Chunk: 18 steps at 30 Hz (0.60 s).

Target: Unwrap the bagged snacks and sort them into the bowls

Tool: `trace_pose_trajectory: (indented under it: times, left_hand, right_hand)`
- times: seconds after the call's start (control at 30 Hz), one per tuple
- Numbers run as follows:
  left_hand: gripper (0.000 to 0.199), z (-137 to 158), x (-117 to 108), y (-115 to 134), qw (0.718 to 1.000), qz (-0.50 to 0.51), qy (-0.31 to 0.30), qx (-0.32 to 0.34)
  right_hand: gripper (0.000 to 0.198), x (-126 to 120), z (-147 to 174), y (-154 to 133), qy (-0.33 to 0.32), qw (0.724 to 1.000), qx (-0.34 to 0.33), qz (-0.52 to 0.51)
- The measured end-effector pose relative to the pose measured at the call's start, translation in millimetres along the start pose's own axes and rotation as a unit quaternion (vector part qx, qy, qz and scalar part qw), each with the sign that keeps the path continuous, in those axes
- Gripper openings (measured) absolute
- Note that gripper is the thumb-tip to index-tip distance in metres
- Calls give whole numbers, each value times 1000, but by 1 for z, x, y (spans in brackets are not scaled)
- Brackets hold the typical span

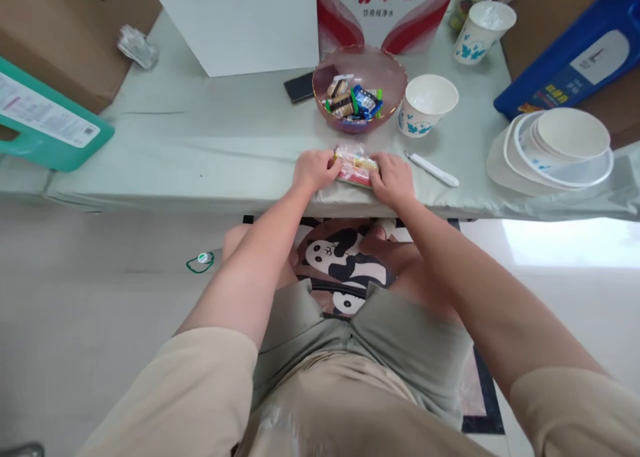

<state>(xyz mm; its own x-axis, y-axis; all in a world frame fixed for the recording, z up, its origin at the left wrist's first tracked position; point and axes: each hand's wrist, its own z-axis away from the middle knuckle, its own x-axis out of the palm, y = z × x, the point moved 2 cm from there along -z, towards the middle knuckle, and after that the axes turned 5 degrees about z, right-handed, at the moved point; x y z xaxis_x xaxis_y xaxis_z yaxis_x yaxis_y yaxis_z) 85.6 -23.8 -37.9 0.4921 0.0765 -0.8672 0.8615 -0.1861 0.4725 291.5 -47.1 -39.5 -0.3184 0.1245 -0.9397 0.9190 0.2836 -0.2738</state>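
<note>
A small clear plastic packet (355,165) with red and yellow contents lies near the table's front edge. My left hand (314,170) is closed on its left end, thumb and fingers pinching the film. At the opposite end, my right hand (393,178) grips it the same way. What exactly is inside the packet I cannot make out. Just right of my right hand lies a white slim-handled tool (434,169) with a small metal tip. Behind the packet stands a pink glass bowl (395,87) of wrapped snacks, with a paper cup (424,114) beside it.
A dark phone (299,88) lies left of the bowl. Stacked white tubs and cups (505,157) stand at right, below a blue jug (545,64). A green jug (55,117) is at left. A white box (245,24) and a red-white carton (383,17) stand behind.
</note>
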Motion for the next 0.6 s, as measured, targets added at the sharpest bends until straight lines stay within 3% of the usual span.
trace_pose_trajectory:
  times: [0.6]
  left_hand:
    - [38,-2,-1,-1,997,-71,-29,-7]
  right_hand:
    - [37,6,0,-3,13,1000,3,-15]
